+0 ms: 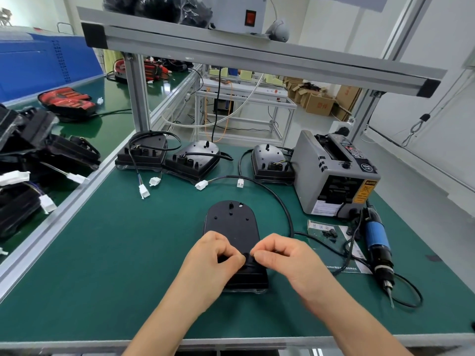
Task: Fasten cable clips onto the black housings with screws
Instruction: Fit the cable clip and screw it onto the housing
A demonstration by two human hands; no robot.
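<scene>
- My left hand (218, 255) and right hand (280, 255) are both curled, fingertips almost meeting, and together they pinch a small black part (248, 258) at the near end of the flat black plastic housing (232, 227)
- That housing lies flat on the green bench mat (128, 253) right in front of me, rounded end pointing away
- It looks like stiff, light moulded plastic, so I expect it to skid on the mat; I would steady it by its side edges while the screw goes in
- The pinched part is tiny and easy to drop, so a fingertip grip on its edges seems best
- My fingers cover it, so I cannot tell whether it is a clip or cable, nor whether a screw is there
- To the right, loose small black clips (330, 233) sit on a printed paper sheet (356, 253), beside a blue-bodied electric screwdriver (377, 242)
- Farther back stand a grey tape dispenser (334, 173) and a row of black housings with white-plug leads (195, 160)
</scene>
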